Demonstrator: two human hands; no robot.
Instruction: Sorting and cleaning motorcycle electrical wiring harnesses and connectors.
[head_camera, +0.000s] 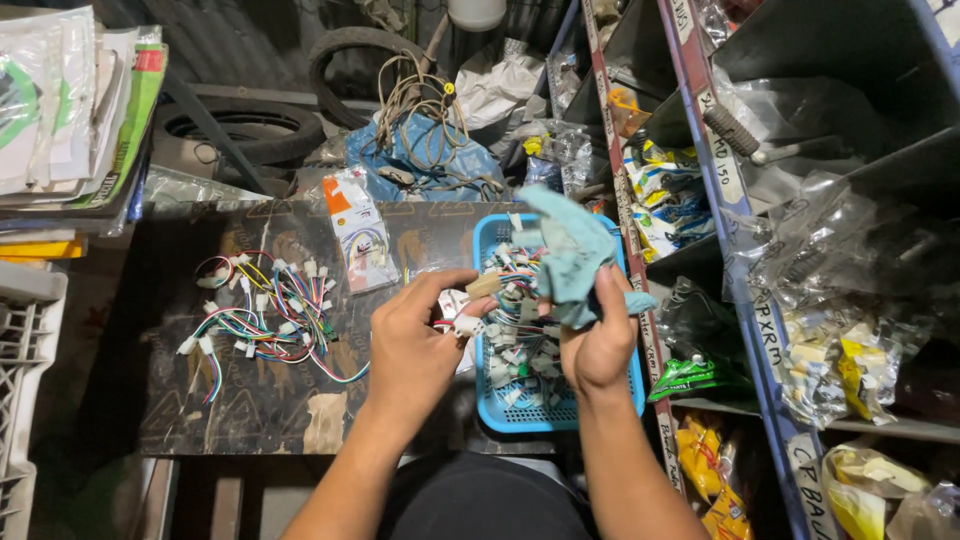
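White plastic connector (467, 322) with coloured wires sits pinched in the left hand (415, 345) beside a blue basket (487, 235) of similar connectors. The right hand (598, 345) is closed around a pale blue cloth (570, 250). Wiping probably goes best with the connector held steady, cloth pressed close. More wire harnesses (265, 310) lie on the dark tabletop (190, 400).
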